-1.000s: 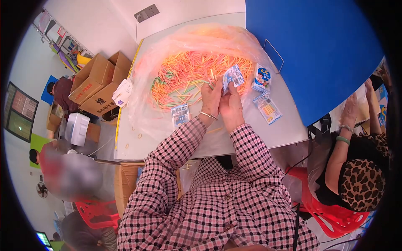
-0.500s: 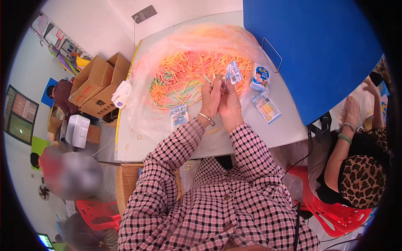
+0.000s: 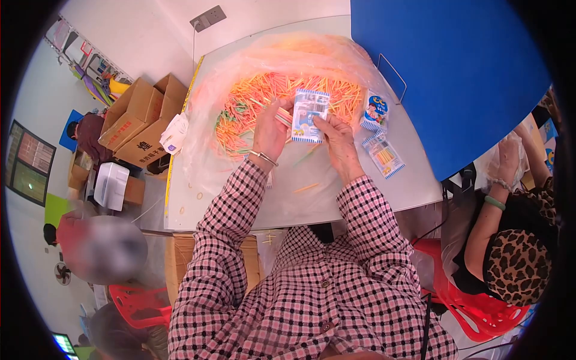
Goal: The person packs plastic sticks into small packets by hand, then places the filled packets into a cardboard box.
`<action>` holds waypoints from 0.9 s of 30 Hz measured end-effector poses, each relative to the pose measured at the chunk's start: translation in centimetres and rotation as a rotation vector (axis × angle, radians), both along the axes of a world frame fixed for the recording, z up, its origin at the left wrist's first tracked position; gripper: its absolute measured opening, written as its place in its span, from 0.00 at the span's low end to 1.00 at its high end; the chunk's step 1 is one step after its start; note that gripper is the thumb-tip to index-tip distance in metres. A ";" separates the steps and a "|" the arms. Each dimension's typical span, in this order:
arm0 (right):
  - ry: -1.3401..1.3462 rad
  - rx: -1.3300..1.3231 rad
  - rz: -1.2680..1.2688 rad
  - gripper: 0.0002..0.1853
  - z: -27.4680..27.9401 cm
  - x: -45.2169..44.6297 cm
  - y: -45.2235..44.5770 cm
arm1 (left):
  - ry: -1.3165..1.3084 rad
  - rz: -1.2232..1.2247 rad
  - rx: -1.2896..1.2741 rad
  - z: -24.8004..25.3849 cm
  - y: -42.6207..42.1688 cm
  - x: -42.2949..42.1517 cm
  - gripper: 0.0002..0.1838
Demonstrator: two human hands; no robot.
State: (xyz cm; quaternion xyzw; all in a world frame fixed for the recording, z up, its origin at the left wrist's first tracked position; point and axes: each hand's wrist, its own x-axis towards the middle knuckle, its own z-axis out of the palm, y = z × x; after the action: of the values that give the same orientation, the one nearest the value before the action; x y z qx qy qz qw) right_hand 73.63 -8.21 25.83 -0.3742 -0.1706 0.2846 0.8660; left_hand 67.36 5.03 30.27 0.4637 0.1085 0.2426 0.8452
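Observation:
Several thin sticks (image 3: 283, 117) are in my left hand (image 3: 270, 133), its fingers closed round them beside the packet's left edge. My right hand (image 3: 340, 141) pinches a blue-and-white packet (image 3: 310, 114) by its right side, with the printed face up. Beyond both hands lies a heap of pink, orange, yellow and green sticks (image 3: 264, 90) in a large clear plastic bag (image 3: 204, 120). Right of my right hand are a blue packet with a cartoon figure (image 3: 375, 111) and a packet with sticks showing through it (image 3: 385, 157). Another packet is mostly hidden behind my left wrist.
A blue panel (image 3: 444, 78) stands at the table's (image 3: 414, 180) right. Open cardboard boxes (image 3: 135, 120) and a white packet stack (image 3: 174, 134) are at the left. A co-worker (image 3: 504, 240) sits at the right, handling clear plastic. Loose sticks (image 3: 306, 188) lie near the front edge.
My hands have moved apart, the left one leftward with sticks in it. The held packet has come left and turned upright, its face now showing between my hands.

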 end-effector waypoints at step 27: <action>-0.491 -0.423 0.180 0.11 0.9 -0.8 -2.8 | -0.082 -0.153 0.068 1.5 -0.6 -2.8 0.14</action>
State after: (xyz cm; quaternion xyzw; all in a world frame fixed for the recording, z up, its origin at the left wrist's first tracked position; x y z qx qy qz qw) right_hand 72.79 -11.02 26.70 -0.5863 -0.3435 0.2905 0.6737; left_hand 64.57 4.42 31.80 0.4886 0.0298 0.1998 0.8488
